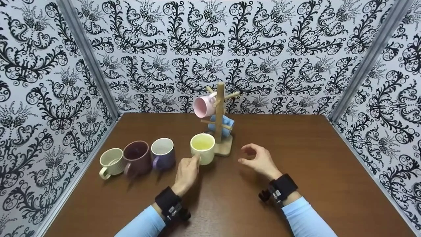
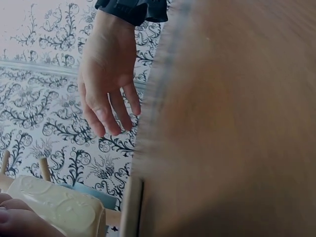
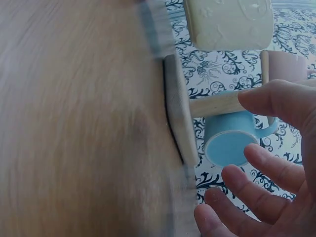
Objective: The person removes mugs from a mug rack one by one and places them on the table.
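A pale yellow mug [image 1: 203, 153] with a raised pattern hangs over the tabletop in front of the wooden mug tree [image 1: 219, 108]. My left hand [image 1: 187, 172] pinches it by the handle side; in the left wrist view those fingers show at the bottom left beside the mug [image 2: 59, 205]. To the right of the tree, my right hand [image 1: 261, 161] holds nothing, its fingers loosely bent and thumb apart. A pink mug [image 1: 204, 106] hangs on an upper peg at the left. Lower down, behind the post, is a blue mug [image 1: 227, 125], plainer in the right wrist view [image 3: 232, 138].
Left on the brown table [image 1: 312, 158] stand three mugs in a row: a cream ribbed one [image 1: 113, 161], a dark maroon one [image 1: 138, 159] and a purple one [image 1: 164, 156]. Bare pegs [image 1: 232, 95] stick out from the tree. Patterned walls [image 1: 246, 49] enclose the table.
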A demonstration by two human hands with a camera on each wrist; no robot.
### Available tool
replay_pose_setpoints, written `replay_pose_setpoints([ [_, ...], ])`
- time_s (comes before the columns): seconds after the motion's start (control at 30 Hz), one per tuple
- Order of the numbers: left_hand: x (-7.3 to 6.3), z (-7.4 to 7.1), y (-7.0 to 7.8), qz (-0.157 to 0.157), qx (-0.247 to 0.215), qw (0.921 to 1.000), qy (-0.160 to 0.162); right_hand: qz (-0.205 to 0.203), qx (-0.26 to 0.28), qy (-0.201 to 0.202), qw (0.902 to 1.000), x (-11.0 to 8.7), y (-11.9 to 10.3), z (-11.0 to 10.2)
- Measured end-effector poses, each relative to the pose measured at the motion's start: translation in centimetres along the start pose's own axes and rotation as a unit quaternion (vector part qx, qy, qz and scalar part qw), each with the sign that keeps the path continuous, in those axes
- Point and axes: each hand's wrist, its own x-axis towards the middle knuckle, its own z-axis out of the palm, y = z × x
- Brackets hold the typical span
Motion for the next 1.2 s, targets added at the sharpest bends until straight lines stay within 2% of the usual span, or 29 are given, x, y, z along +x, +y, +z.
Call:
replay_pose_setpoints([
  [0.17, 0.0, -0.6, -0.7, -0.008, -0.004, 0.9999, 0.014, 0.002, -0.018, -0.002, 0.9998, -0.1, 0.2, 0.0],
  [0.33, 0.2, -1.4, -1.3, -0.019, 0.02, 0.9989, 0.039, 0.001, -0.016, -0.004, 0.9999, -0.1, 0.2, 0.0],
  [0.6, 0.5, -2.5, -2.4, -0.026, 0.027, 0.9981, 0.049, 0.007, -0.002, -0.023, 0.9997, -0.2, 0.2, -0.2],
  [0.8, 1.0, -2.9, -3.2, -0.042, 0.039, 0.9965, 0.062, 0.003, 0.01, -0.03, 0.9995, -0.3, 0.2, -0.3],
  [1.03, 1.3, -3.1, -3.4, -0.049, 0.041, 0.9957, 0.067, -0.006, 0.022, -0.033, 0.9992, -0.2, 0.0, -0.3],
  [1.2, 1.3, -3.2, -3.5, -0.072, 0.038, 0.9943, 0.07, -0.01, 0.02, -0.037, 0.9991, -0.2, -0.1, -0.4],
])
